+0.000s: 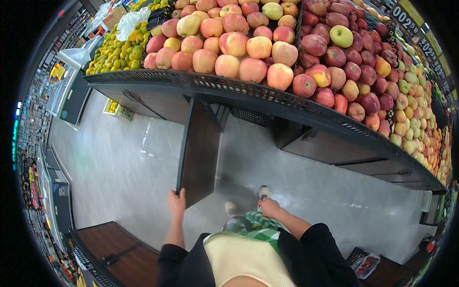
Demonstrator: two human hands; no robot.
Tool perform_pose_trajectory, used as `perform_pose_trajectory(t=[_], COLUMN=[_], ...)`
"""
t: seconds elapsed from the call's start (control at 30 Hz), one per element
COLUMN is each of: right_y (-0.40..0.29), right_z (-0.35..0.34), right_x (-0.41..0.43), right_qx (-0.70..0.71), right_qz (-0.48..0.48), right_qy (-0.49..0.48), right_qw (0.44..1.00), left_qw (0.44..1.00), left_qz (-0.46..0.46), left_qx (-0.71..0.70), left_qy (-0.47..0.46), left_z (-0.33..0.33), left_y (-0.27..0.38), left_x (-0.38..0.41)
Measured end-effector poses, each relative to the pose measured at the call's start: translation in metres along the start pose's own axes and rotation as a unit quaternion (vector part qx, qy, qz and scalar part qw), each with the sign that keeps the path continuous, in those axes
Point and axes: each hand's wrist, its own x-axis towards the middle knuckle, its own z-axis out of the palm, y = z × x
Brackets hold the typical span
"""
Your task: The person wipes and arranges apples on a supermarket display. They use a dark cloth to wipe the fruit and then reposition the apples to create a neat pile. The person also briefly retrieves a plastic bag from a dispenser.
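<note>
My left hand [176, 202] grips the outer edge of a dark wood-grain cabinet door [200, 154], its thumb on one face. The door stands swung out from under the fruit display, and beside it is a dark opening with a black plastic crate [250, 116] inside. In front of my waist, my right hand [269, 208] is closed on a bunched part of a green-and-white checked cloth [263, 219], which hangs over my lower body. Apples [233, 43] are heaped in the display above the door.
A black perforated rim [251, 89] edges the display. Red apples [335, 57] and green citrus fruit [118, 53] flank the heap. On the floor stands a pale basket of yellow fruit [120, 110]. Another dark cabinet [118, 247] is at lower left; a packed tray [365, 266] lies at lower right.
</note>
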Motion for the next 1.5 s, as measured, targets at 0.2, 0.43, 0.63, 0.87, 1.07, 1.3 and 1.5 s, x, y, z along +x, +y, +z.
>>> perform_pose_trajectory(t=[0.2,0.43,0.63,0.87,1.07,1.3,1.5], right_y=[0.058,0.107,0.081,0.091,0.137,0.263,0.241], right_z=[-0.07,-0.122,-0.18,-0.235,-0.294,-0.306,-0.317], right_x=[0.022,0.136,0.2,0.268,0.362,0.455,0.475], right_qx=[-0.077,-0.174,-0.237,-0.346,-0.233,-0.292,-0.233], right_qz=[0.037,0.115,0.1,0.124,0.23,0.152,0.161], right_qy=[-0.032,0.192,0.281,0.307,0.275,0.385,0.344], right_qw=[0.996,0.959,0.925,0.878,0.904,0.862,0.895], left_qw=[0.995,0.996,0.996,0.997,0.997,0.996,0.996], left_qz=[0.003,-0.042,-0.017,0.019,0.009,0.015,0.021], left_qx=[0.083,0.035,-0.005,-0.003,-0.008,-0.007,-0.01], left_qy=[-0.061,-0.072,-0.089,-0.08,-0.078,-0.086,-0.083], left_z=[-0.015,-0.02,-0.006,-0.034,-0.043,-0.042,-0.043], left_y=[0.021,0.037,-0.001,-0.008,-0.01,-0.025,-0.03], left_x=[0.042,0.035,0.059,0.082,0.082,0.084,0.074])
